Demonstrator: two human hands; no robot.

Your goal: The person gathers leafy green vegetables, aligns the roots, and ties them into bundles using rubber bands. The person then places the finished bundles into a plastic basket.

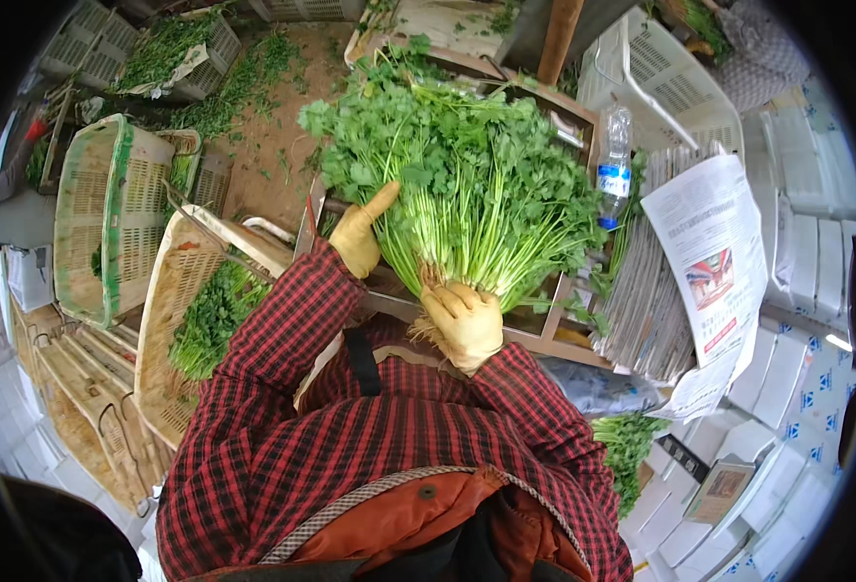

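Observation:
A large spread bunch of cilantro [464, 167] lies before me on a metal-framed stand [544, 335], leaves fanned away from me and pale stems towards me. My right hand [464, 324], in a yellowish glove, is closed around the stem bases; stringy roots stick out below it. My left hand [362, 233], gloved alike, is at the bunch's left edge with one finger stretched along the outer stems. Its other fingers are partly hidden, so I cannot tell whether it grips any stems.
A stack of newspapers [653, 291] and a plastic bottle [615, 167] lie to the right. At left, a plastic crate [158, 364] holds more cilantro [213, 313], near a green-rimmed crate [82, 218]. A white crate [660, 80] stands at back right; loose greens [242, 94] litter the floor.

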